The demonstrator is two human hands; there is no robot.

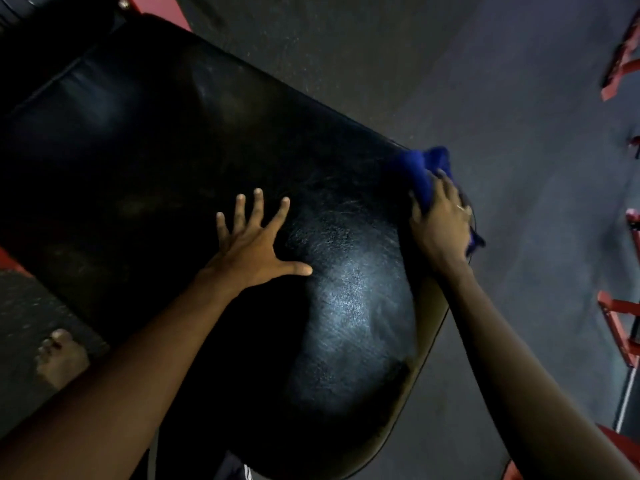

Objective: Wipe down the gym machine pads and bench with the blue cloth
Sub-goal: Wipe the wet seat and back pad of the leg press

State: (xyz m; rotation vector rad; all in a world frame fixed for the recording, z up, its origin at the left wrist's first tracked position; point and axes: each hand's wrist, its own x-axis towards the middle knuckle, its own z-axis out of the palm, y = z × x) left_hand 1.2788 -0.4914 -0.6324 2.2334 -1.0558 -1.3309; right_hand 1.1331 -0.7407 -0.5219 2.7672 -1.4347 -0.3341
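Head view, looking down on the black padded surface (173,150), which runs diagonally from upper left to lower right.

- My read on the left grip (252,251): fingers straight and spread apart, palm flat on the padding near the middle, holding nothing.
- The right grip (441,220) is at the surface's right edge. Its fingers are curled over the bunched blue cloth (424,164), clamped on it, with the thumb on the padding side.
- The cloth sits on the rim of the pad. Part of it pokes out past the fingertips toward the top, and a bit hangs out below that grip over the floor (519,98).
- I see a ring (460,207) on one finger of the right grip.
- Bright glare patch (349,289) on the upholstery between the two arms, with fine scuff lines visible in it.
- A seam crosses the pad at upper left. I can't tell whether that's a separate cushion.
- I see red frame pieces (620,74) along the right edge of view, and more red at top left and the left edge.
- One bare foot (60,356) is on the dark floor at lower left, beside the surface.
- The picture is dim and slightly blurred, so I can't make out the cloth's texture.
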